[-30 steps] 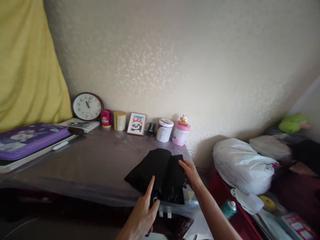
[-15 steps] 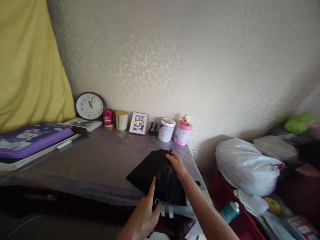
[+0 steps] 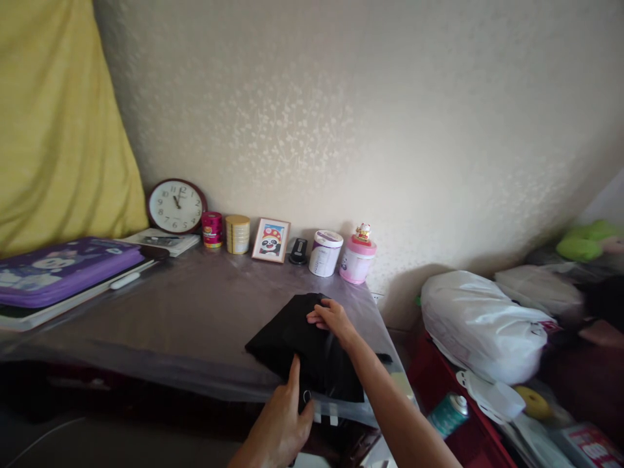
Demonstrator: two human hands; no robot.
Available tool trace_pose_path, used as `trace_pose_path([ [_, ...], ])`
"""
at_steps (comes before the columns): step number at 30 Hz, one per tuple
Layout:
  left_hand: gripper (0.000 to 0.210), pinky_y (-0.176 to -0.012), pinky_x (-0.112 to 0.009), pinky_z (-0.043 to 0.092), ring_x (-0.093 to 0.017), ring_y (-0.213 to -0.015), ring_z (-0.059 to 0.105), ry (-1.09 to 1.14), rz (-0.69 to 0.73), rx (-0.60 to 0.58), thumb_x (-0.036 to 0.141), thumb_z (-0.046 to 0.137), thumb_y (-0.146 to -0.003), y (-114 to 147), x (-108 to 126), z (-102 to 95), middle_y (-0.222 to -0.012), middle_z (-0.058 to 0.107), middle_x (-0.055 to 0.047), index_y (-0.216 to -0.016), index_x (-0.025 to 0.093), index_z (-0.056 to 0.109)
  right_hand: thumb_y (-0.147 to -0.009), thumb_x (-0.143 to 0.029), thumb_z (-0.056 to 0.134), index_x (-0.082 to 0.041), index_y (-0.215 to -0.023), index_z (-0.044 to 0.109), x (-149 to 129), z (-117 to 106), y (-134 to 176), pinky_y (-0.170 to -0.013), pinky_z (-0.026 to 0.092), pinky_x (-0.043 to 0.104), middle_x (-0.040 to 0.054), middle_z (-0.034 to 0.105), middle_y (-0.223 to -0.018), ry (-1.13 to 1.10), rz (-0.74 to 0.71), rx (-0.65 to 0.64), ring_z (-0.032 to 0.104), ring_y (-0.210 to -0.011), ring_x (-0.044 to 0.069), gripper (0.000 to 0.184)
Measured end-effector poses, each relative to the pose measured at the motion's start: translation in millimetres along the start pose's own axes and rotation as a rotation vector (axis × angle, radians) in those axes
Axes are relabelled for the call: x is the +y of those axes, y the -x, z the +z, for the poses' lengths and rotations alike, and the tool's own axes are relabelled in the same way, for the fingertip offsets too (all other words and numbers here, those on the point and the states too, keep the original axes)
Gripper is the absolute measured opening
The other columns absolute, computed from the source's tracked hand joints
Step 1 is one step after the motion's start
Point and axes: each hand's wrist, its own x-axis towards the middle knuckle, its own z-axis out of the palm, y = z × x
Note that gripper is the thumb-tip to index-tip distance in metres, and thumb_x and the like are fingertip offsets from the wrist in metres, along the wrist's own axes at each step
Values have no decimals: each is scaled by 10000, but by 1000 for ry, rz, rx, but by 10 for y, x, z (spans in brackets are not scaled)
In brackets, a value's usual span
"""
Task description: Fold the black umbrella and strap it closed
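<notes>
A black umbrella (image 3: 292,331), collapsed with its fabric loosely folded, lies across the front right corner of the table. Its short dark handle, showing a small round ring mark, points toward me. My left hand (image 3: 283,416) is wrapped around that handle, the index finger stretched along the fabric and the thumb by the ring mark. On the far side, my right hand (image 3: 334,320) presses bent fingers onto the black fabric; what the fingertips pinch is partly hidden. A dark strap end pokes out to the right of my right forearm.
Along the wall stand a clock (image 3: 177,206), a pink can (image 3: 212,230), a yellow tin (image 3: 238,234), a panda picture frame (image 3: 271,240) and two tubs (image 3: 325,253). A purple case (image 3: 73,270) lies left. Right of the table are a white bag (image 3: 480,325) and spray can (image 3: 449,416).
My right hand has shifted slightly left over the fabric, its fingers now bent more onto it. My left hand keeps its hold on the handle, its index finger a little lower.
</notes>
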Motion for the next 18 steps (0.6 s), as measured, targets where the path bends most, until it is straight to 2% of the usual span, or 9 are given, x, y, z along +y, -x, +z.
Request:
trace_pose_path([
  [3,714,-695,-265,445,-192,-739,648,15,12,71,321,400,-836,-1,24,-15,-930,661,-125,-1408,98,35,-817,-196,503,-97,-1134,410,12,25,1,-531,482,167,59,701,-749,25,-23,-25,669,-670,113,345],
  [6,700,-749,-288,440,-215,-841,642,23,7,130,338,403,-833,-8,37,-30,-940,662,-117,-1394,113,50,-798,-178,509,-111,-1100,433,35,47,3,-562,484,186,65,707,-772,56,-58,-41,671,-687,120,318],
  [9,690,-830,-295,421,-218,-992,601,28,61,158,321,414,-825,-8,42,-40,-1124,601,-142,-1398,154,66,-763,-151,524,-131,-1029,479,72,62,-10,-577,481,205,49,707,-753,89,-100,-54,670,-686,129,271],
  [11,728,-870,-277,401,-202,-1079,557,43,107,119,295,436,-815,-2,51,-46,-1226,549,-117,-1414,213,32,-749,-140,520,-143,-969,511,110,67,-33,-587,479,215,38,704,-744,124,-140,-69,666,-693,134,220],
  [14,746,-838,-270,410,-198,-1015,593,1,91,46,276,463,-798,11,88,-53,-1124,623,-75,-1420,253,52,-750,-143,506,-169,-928,549,175,67,-55,-638,487,247,15,702,-741,250,-286,-100,659,-721,142,184],
  [18,633,-734,-274,428,-190,-792,646,-78,9,66,261,387,-837,11,139,-67,-825,692,-39,-1415,234,131,-801,-187,485,-202,-927,598,211,47,119,-730,489,269,-4,687,-771,368,-546,-135,642,-750,132,170],
])
